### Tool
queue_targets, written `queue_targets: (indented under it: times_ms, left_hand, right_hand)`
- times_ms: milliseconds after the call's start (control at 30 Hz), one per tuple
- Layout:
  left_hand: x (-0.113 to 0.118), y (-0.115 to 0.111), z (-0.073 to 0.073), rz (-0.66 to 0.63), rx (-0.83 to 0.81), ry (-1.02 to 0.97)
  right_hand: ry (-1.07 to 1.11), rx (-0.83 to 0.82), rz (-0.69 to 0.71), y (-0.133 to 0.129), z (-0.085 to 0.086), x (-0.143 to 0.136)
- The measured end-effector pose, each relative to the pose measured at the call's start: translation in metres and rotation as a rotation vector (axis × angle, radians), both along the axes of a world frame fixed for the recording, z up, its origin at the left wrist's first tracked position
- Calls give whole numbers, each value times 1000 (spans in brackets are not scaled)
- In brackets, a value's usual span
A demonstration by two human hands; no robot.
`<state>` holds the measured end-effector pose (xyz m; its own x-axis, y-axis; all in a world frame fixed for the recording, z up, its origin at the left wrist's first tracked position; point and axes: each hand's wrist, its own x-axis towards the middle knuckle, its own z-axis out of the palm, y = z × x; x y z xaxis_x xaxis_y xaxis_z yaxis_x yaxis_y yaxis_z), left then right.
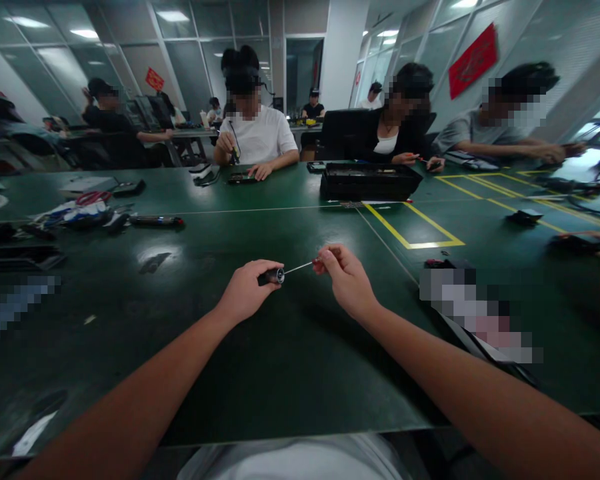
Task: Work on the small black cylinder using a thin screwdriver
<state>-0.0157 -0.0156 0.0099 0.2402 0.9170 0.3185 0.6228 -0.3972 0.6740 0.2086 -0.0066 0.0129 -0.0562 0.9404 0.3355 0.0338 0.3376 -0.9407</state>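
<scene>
My left hand [245,291] is wrapped round a dark cylindrical object [275,276], whose round, pale-rimmed end faces right. From my right hand [344,279], closed in a pinch, a thin metal shaft [299,268] runs left and slightly down to that round end. A small reddish handle [317,263] shows at my right fingertips, most of it hidden by them. Whether the shaft's tip is inside the cylinder or only against it, I cannot tell. Both hands are over the middle of the green table [280,367].
A long black tray [370,183] stands across the table. Tools and cables [87,210] lie at the left, near a dark pen-like tool [156,221]. A partly blurred flat item [480,320] is by my right forearm. Several people sit opposite.
</scene>
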Motion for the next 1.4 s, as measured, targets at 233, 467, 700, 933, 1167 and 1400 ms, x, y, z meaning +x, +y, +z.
queue_targets:
  times_ms: [233, 467, 700, 933, 1167, 1400]
  left_hand:
    - [1, -1, 2, 10, -21, -7]
    - [3, -5, 6, 63, -62, -46]
    - [1, -7, 3, 31, -91, -63]
    - [8, -13, 9, 44, -76, 65]
    - [15, -5, -2, -111, -40, 312]
    - [23, 2, -10, -100, -59, 357]
  right_hand:
    - [-171, 60, -148, -3, 3, 2]
    - [-180, 67, -211, -3, 2, 6]
    - [-145, 59, -210, -2, 0, 5]
    - [-138, 59, -212, -1, -1, 6]
    - [-137, 60, -200, 2, -4, 6]
    - [-141, 44, -191, 0, -2, 3]
